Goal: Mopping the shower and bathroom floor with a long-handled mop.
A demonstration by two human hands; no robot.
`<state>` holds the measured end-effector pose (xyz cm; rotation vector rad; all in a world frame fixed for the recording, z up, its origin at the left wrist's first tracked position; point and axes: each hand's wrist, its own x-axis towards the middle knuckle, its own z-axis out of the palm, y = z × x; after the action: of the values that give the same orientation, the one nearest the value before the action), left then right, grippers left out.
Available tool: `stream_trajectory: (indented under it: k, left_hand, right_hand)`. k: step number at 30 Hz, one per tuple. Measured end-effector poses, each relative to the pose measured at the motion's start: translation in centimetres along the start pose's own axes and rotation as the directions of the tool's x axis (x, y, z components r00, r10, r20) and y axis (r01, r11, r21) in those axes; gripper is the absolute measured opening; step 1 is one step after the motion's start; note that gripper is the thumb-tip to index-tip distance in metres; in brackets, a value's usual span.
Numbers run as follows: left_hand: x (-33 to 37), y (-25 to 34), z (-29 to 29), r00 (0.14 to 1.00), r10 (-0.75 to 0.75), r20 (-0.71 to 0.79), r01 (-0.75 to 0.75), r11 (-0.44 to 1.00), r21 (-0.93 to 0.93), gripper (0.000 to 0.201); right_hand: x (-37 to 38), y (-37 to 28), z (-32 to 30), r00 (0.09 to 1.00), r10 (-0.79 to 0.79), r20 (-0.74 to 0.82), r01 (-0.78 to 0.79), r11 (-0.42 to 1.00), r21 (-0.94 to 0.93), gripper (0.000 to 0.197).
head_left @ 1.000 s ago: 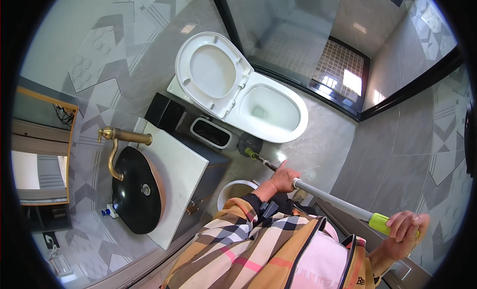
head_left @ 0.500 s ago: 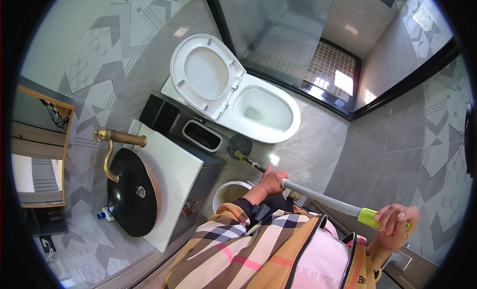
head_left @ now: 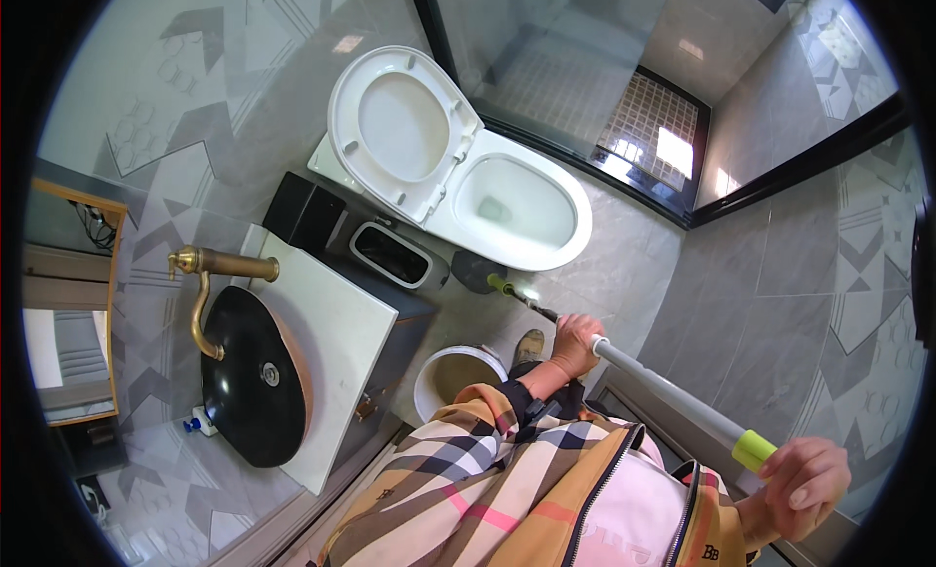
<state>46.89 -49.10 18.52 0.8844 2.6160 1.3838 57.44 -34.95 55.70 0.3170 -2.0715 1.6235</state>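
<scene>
Mop: the work in hand looks like wiping the floor (head_left: 624,260) — the grey mop head (head_left: 475,272) lies on the tiles just beside the toilet (head_left: 450,208), its pole (head_left: 673,394) slanting up between the two hands
Left hand (head_left: 577,339): fingers closed round the pole partway down, above the lower joint
Right hand (head_left: 805,484): fingers curled over the green grip (head_left: 754,451) at the top end, which they hide
Next move: probably calls for a low, flat push along the toilet's base, the left hand steering and the right driving
Bin (head_left: 439,272): near the mop head on the left, likely to be knocked by a wide sweep
Bucket (head_left: 421,390): open-topped, below the bin, limiting a pull back toward the body
Shoe (head_left: 529,346): by the bucket, close under the pole
Washstand (head_left: 336,357): fills the left side, with a dark basin (head_left: 249,387) and brass tap (head_left: 229,265) — blocking swings that way
</scene>
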Motion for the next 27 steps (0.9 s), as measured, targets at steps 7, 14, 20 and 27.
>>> stream_trajectory:
  k: [7, 14, 20, 27]
  left_hand:
    - [1.6, -0.1, -0.7, 0.974, 0.04, 0.224, -0.041, 0.999, 0.001, 0.006]
    - [-0.6, -0.3, 1.4, 0.721, 0.185, 0.668, -0.225, 0.974, -0.027, 0.008]
    - [-2.4, -2.5, 0.0, 0.544, 0.116, 0.831, -0.186, 0.982, -0.015, 0.016]
    - [-3.4, -3.3, 0.1, 0.644, 0.036, 0.764, -0.172, 0.98, 0.098, 0.018]
  right_hand:
    - [-2.0, 0.1, -1.4, 0.963, 0.054, -0.263, -0.098, 0.983, -0.157, 0.018]
    - [-12.6, -1.4, -3.7, 0.689, 0.263, -0.675, -0.479, 0.865, -0.152, 0.02]
    - [-16.4, -0.2, -2.1, 0.491, 0.411, -0.768, -0.612, 0.79, 0.032, 0.022]
    - [-14.3, 0.4, -0.8, 0.611, 0.366, -0.702, -0.53, 0.848, -0.019, 0.022]
